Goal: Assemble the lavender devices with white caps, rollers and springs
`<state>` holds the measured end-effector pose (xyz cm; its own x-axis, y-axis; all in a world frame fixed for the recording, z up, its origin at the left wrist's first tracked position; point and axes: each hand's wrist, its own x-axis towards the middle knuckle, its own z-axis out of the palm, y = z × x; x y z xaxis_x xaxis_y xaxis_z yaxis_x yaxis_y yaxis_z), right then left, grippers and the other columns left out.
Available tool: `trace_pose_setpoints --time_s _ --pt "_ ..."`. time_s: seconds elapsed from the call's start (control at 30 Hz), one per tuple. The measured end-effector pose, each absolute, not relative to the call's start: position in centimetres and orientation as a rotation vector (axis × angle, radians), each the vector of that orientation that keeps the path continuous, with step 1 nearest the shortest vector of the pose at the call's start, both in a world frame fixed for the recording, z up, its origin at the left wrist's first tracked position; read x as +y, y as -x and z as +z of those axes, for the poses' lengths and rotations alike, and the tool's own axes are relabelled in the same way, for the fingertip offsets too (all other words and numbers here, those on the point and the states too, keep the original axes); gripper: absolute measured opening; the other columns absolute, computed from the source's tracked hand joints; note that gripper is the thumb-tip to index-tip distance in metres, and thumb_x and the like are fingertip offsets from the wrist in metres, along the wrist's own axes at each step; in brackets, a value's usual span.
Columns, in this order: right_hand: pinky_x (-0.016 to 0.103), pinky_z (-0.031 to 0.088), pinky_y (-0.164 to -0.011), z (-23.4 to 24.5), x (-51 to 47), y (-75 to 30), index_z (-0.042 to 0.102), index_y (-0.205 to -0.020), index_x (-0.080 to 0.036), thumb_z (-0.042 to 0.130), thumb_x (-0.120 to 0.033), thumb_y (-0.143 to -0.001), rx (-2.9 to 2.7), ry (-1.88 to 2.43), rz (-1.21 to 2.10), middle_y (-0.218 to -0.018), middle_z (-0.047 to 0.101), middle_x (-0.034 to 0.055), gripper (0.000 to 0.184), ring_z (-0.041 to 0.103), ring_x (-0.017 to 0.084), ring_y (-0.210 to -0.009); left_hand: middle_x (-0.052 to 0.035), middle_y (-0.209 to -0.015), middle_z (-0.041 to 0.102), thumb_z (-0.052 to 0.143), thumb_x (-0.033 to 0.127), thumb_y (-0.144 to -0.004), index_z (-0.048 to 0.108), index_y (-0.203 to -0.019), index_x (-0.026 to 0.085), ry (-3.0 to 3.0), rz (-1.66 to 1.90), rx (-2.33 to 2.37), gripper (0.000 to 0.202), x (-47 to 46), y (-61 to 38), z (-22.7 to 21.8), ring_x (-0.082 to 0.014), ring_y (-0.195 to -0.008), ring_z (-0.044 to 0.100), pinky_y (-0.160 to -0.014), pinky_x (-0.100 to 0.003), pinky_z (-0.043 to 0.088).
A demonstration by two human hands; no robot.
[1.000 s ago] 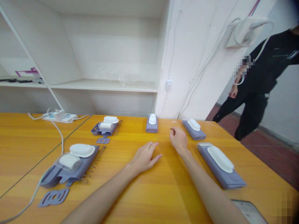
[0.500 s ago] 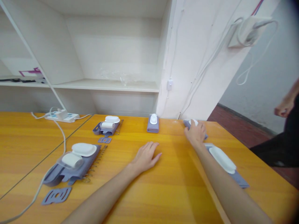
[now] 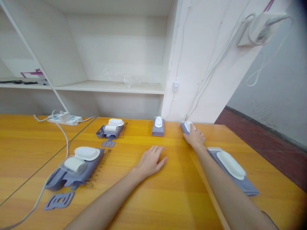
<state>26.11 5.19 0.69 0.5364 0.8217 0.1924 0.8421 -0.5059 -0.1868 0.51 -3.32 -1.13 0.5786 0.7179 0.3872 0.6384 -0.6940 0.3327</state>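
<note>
Far-right case (image 3: 184, 128): moved left, grasped by right hand (image 3: 195, 139)
Left hand (image 3: 150, 160): laid unclenched
Nearer case (image 3: 231, 165): partly screened by forearm (image 3: 224, 182)

No lettering we could read
We made out no words, labels, brands, numbers or signs on anything in view.

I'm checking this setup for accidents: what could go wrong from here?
The right hand is on the small purple case near the far edge of the table; too firm a push might knock it into the wall. The right forearm overlaps the larger purple case in this view, so drawing back could brush it or the white oval piece on top.
</note>
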Motion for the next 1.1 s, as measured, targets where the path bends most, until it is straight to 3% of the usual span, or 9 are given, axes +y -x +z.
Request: trace_pose_setpoints --time_s 0.23,0.67,0.83,0.97,1.1 --pt "0.044 0.040 -0.083 0.6 6.0 -20.1 0.027 -0.139 -0.029 0.048 -0.049 -0.080 -1.556 2.324 0.008 -0.115 0.051 0.0150 0.065 0.051 0.033 -0.104 -0.0094 -0.110 0.055 0.040 0.037 -0.088 0.041 -0.120 0.019 -2.635 0.786 1.186 0.036 -3.3 -0.5 -1.1 -0.0224 -0.102 0.052 -0.088 -0.039 0.044" --pt "0.035 0.036 -0.096 -0.5 8.7 -17.7 0.024 -0.141 -0.016 0.041 -0.030 -0.087 -1.653 2.000 0.214 -0.127 0.044 0.0174 0.059 0.046 0.028 -0.116 -0.0095 -0.110 0.055 0.040 0.037 -0.088 0.040 -0.120 0.020 -2.625 0.801 1.188 0.037 -3.3 -0.5 -1.0 -0.0225 -0.103 0.052 -0.089 -0.039 0.044" --pt "0.042 0.034 -0.098 -0.2 7.9 -18.0 0.021 -0.142 -0.016 0.039 -0.038 -0.088 -1.702 2.048 0.187 -0.131 0.042 0.0179 0.061 0.042 0.030 -0.120 -0.0095 -0.110 0.055 0.040 0.037 -0.088 0.040 -0.120 0.020 -2.616 0.804 1.214 0.036 -3.3 -0.5 -1.1 -0.0227 -0.102 0.052 -0.089 -0.039 0.044" --pt "0.049 0.032 -0.096 1.3 5.3 -19.7 0.024 -0.140 -0.019 0.034 -0.046 -0.088 -1.727 2.131 -0.023 -0.137 0.036 0.0186 0.059 0.037 0.034 -0.123 -0.0096 -0.110 0.055 0.040 0.038 -0.088 0.040 -0.120 0.020 -2.616 0.804 1.211 0.036 -3.2 -0.5 -1.1 -0.0227 -0.102 0.052 -0.089 -0.039 0.044" --pt "0.054 0.033 -0.092 3.2 1.4 -24.2 0.034 -0.136 -0.023 0.047 -0.052 -0.080 -1.995 2.230 -0.182 -0.130 0.044 0.0170 0.065 0.043 0.036 -0.117 -0.0097 -0.111 0.054 0.040 0.037 -0.088 0.040 -0.121 0.020 -2.623 0.801 1.203 0.037 -3.1 -0.5 -1.2 -0.0228 -0.103 0.051 -0.090 -0.040 0.043"
